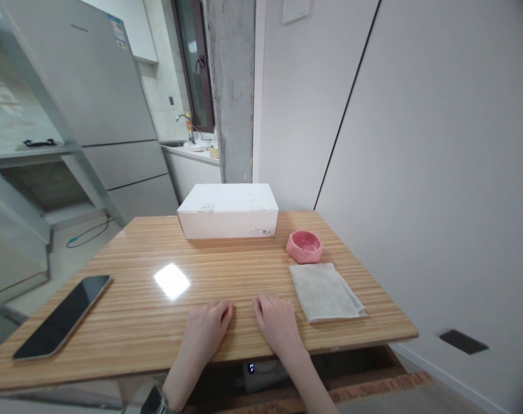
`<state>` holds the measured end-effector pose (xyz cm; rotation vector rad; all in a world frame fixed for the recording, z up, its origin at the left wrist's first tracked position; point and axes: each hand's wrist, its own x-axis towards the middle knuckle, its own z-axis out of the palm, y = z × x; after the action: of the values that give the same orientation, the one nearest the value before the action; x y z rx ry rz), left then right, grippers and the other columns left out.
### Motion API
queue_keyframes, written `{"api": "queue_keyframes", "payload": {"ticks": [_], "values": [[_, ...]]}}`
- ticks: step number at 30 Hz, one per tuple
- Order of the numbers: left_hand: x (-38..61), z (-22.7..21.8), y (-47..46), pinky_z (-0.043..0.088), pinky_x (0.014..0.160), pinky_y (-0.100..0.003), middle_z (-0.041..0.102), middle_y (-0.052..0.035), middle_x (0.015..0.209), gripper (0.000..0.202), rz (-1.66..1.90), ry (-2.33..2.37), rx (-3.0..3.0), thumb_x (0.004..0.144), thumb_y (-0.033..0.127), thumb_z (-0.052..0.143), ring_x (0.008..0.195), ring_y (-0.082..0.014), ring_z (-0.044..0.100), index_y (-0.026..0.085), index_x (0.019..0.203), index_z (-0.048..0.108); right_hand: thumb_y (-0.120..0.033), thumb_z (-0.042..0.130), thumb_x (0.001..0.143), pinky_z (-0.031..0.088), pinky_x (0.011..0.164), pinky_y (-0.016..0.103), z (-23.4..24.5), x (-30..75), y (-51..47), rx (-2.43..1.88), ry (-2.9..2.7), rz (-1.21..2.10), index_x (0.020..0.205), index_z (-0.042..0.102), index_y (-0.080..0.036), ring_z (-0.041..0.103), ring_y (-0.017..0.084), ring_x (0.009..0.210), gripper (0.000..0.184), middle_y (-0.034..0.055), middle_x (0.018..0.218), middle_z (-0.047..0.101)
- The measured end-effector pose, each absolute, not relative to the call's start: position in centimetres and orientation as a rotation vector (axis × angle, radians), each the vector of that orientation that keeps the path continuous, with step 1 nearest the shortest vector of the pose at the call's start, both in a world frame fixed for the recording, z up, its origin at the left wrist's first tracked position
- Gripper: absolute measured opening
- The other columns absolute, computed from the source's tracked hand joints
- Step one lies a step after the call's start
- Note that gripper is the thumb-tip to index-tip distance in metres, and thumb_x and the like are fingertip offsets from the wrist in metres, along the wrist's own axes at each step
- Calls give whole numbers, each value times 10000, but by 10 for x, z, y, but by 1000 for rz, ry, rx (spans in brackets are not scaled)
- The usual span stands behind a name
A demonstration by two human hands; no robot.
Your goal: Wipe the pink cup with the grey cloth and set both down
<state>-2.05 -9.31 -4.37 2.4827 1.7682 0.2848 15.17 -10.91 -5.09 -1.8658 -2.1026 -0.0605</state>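
Observation:
Both of my hands rest as loose fists on the wood-grain table (136, 328), near its front edge and a little apart. My left hand (208, 326) is closed, thumb side facing inward, and nothing shows in it. A dark watch (155, 401) circles that wrist. My right hand (276, 322) is likewise closed, with nothing visible in its fingers. Nearest to it on the right lies a folded grey cloth (325, 292), not touching it. Behind the cloth stands a pink angular ashtray (304, 247).
A white box (229, 213) sits at the table's far edge. At the left lies a dark-screened phone (65, 316). Below the front edge is an open drawer (356, 368) with a white device (263, 374) inside. A white wall (416, 172) borders the right side.

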Motion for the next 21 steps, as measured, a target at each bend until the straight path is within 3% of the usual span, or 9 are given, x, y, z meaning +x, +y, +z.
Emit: {"api": "queue_keyframes", "payload": {"ticks": [21], "values": [[-21, -46, -93, 371, 618, -279, 732, -71, 792, 428, 273, 1766, 2481, 956, 347, 287, 748, -219, 676, 217, 784, 657, -192, 415, 932, 295, 591, 265, -53, 155, -113, -1803, -2114, -43, 772, 530, -206, 613, 162, 701, 198, 7, 746, 645]]}}
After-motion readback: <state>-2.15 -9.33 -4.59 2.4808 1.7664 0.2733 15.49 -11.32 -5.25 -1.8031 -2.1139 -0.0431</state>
